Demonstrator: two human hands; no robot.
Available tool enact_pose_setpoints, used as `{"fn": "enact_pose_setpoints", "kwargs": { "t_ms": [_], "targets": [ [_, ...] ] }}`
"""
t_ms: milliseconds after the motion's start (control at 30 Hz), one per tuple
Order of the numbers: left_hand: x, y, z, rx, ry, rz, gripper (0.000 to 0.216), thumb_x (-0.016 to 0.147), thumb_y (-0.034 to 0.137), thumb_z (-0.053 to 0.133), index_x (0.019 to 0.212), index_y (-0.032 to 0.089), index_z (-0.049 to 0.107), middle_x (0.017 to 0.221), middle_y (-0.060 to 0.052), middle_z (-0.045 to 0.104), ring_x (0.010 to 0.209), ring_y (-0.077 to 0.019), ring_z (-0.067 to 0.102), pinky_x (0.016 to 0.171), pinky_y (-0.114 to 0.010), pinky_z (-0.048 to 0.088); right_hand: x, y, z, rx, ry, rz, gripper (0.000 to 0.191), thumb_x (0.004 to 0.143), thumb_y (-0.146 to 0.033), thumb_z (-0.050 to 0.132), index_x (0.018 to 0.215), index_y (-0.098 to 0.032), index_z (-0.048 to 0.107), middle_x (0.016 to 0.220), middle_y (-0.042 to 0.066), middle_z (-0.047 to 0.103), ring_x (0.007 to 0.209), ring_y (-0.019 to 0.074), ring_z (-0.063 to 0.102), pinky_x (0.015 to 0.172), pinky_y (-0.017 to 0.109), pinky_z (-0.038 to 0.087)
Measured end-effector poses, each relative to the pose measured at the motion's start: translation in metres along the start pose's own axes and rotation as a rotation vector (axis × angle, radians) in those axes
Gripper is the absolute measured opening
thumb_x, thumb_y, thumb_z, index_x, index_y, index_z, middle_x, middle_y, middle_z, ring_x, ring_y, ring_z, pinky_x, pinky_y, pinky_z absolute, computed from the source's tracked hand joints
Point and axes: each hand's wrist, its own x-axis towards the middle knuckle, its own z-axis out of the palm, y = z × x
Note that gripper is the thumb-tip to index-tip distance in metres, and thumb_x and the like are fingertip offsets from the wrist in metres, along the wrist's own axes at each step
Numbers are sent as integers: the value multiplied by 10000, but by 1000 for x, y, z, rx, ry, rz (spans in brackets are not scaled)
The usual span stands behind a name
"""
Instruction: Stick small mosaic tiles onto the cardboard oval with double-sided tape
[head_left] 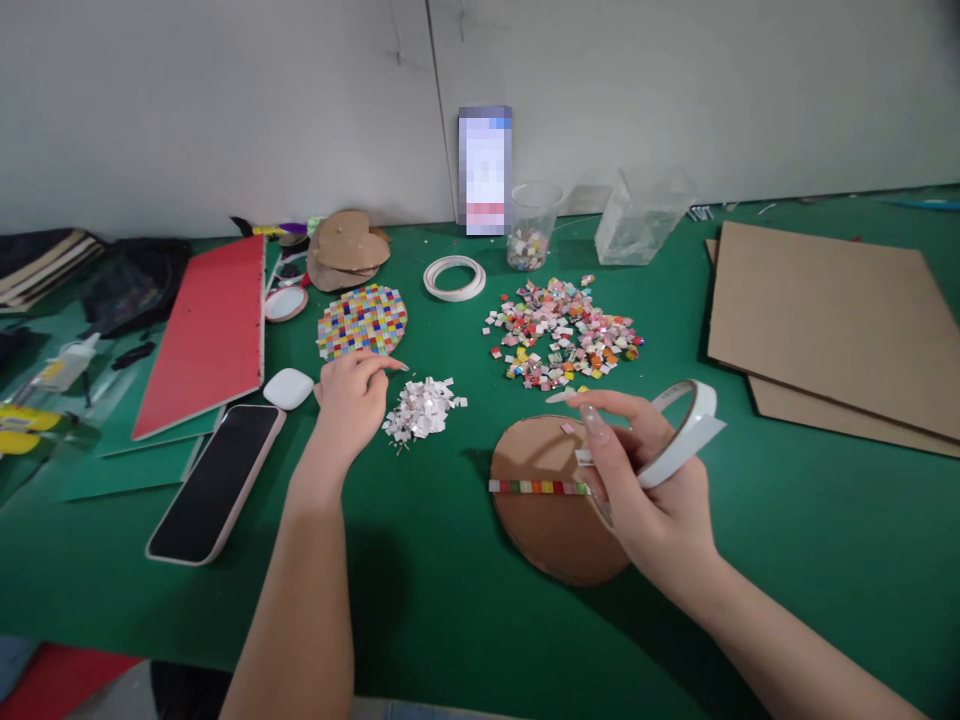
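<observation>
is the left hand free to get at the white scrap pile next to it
Probably yes: the left hand looks empty and sits right beside the white scrap pile, with nothing lying between them.

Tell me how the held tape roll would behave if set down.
The tape roll is a thin hollow ring, so probably light. Round, it would likely roll if stood on edge. Its peeled end looks apt to stick to the right hand.

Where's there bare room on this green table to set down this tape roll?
Widest bare table for the tape roll: the near strip bordered by phone, white scraps and cardboard disc. Another lies right of the disc, nearer than the cardboard sheets. Crowded: the left side around the red board, and the back by the coloured tiles.
</observation>
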Motion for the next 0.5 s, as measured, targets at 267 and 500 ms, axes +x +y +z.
{"fn": "enact_pose_setpoints", "kwargs": {
  "t_ms": [267,500],
  "targets": [
    [0,-4,6,-39,-35,59,371,806,165,323,796,240,686,1006,-14,655,1035,-232,526,980,-424,336,1,1,0,5,-12,5,165,939,-236,425,1042,-260,551,457,-99,303,361,65,265,321,173,214],
    [2,0,-4,-146,29,88,269,767,157,405,769,201,670,954,-37,672,989,-220,565,920,-370,397,1,0,1,-10,-6,1,160,938,-249,427,1037,-248,553,447,-98,311,347,63,278,313,169,229]
  ]
}}
